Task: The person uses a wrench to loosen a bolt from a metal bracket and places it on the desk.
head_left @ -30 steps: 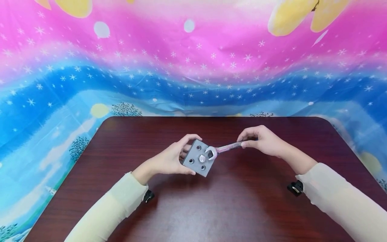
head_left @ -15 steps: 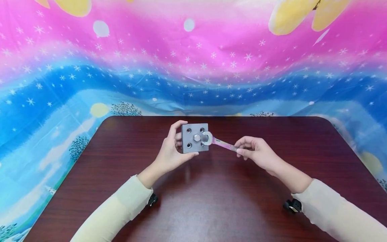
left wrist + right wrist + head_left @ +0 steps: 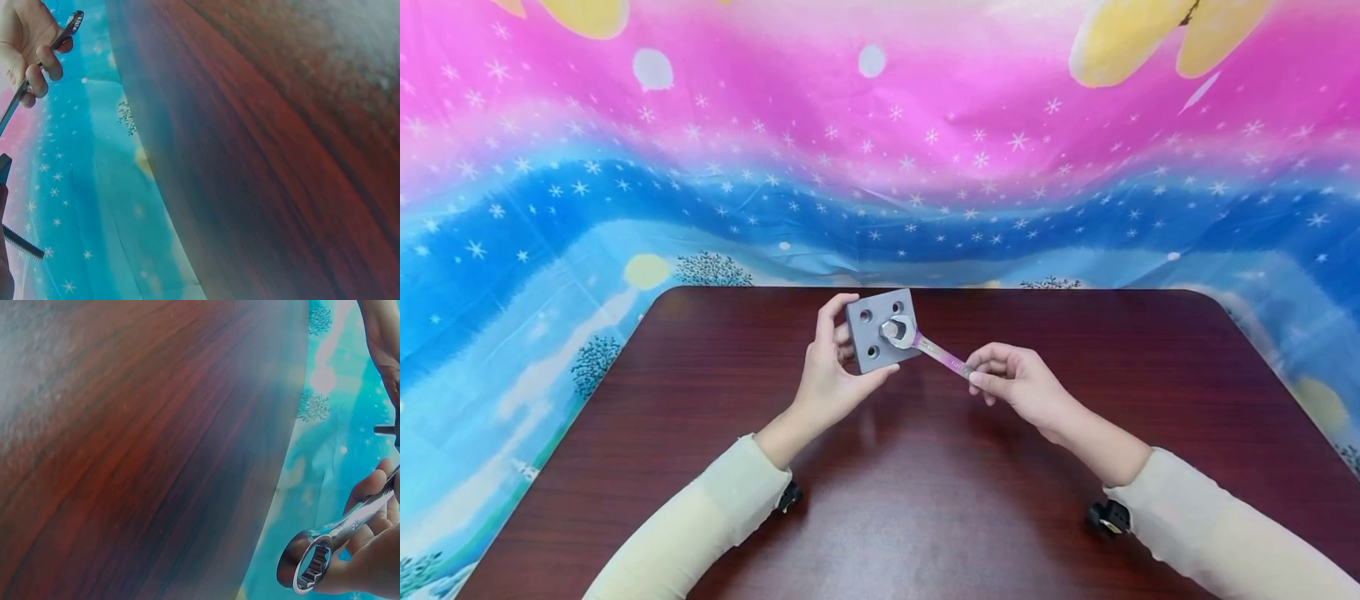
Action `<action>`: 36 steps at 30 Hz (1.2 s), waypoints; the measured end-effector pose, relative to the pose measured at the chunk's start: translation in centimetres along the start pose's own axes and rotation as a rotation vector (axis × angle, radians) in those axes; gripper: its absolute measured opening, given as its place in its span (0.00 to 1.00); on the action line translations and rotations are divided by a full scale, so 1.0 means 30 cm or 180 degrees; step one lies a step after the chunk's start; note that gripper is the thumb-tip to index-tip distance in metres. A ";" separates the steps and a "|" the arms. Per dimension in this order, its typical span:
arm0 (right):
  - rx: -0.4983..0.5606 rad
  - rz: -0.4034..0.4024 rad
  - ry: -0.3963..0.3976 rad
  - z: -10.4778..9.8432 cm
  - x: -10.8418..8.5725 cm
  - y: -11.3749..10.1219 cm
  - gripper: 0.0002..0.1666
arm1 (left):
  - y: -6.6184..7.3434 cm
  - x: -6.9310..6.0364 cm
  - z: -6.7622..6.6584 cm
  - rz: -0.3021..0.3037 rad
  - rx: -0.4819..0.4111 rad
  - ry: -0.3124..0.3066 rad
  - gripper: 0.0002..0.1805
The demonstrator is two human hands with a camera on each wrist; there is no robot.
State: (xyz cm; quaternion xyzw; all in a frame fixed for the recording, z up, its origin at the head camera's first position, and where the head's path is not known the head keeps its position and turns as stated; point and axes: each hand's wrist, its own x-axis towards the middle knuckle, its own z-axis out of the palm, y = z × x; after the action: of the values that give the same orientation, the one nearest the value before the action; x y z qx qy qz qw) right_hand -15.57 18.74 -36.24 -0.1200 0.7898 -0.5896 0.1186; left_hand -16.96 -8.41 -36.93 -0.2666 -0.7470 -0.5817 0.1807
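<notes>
My left hand (image 3: 827,367) grips a square grey metal plate (image 3: 865,340) by its edges, holding it up above the table, tilted. Holes sit near the plate's corners, and a hex bolt (image 3: 891,331) stands at its middle. In the left wrist view the bolt's threaded shank (image 3: 24,244) sticks out behind the plate. My right hand (image 3: 1018,383) pinches the far end of a combination wrench (image 3: 943,357), whose open end lies around the bolt head; how snugly cannot be told. The wrench's ring end (image 3: 306,569) shows below the fingers in the right wrist view.
A dark reddish-brown table (image 3: 880,517) with rounded far corners lies beneath both hands. Behind it hangs a pink and blue curtain (image 3: 880,167) with snowflakes. Small black cameras (image 3: 1108,518) are strapped at both wrists.
The plate has risen and turned in my left hand. My right hand has come lower and then left, bringing the wrench's open end from beside the bolt head to around it.
</notes>
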 end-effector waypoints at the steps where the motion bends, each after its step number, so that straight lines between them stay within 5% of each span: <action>1: 0.0029 -0.0006 -0.0010 0.004 0.000 0.001 0.10 | 0.000 0.000 0.002 0.0018 -0.0007 0.0019 0.53; 18: 0.0163 -0.0071 -0.0056 0.060 0.020 0.009 0.09 | 0.009 -0.008 0.007 0.0087 -0.0024 0.0166 0.53; 36: -0.0548 -0.0154 -0.0278 -0.057 0.084 0.005 0.06 | 0.030 -0.014 -0.088 -0.0548 -0.0183 -0.1122 0.53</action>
State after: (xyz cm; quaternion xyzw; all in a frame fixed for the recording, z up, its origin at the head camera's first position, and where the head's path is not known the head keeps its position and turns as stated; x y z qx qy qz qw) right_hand -18.52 19.50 -36.03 -0.1744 0.8285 -0.5165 0.1279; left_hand -16.18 -10.88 -35.78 -0.3045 -0.7702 -0.5604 -0.0109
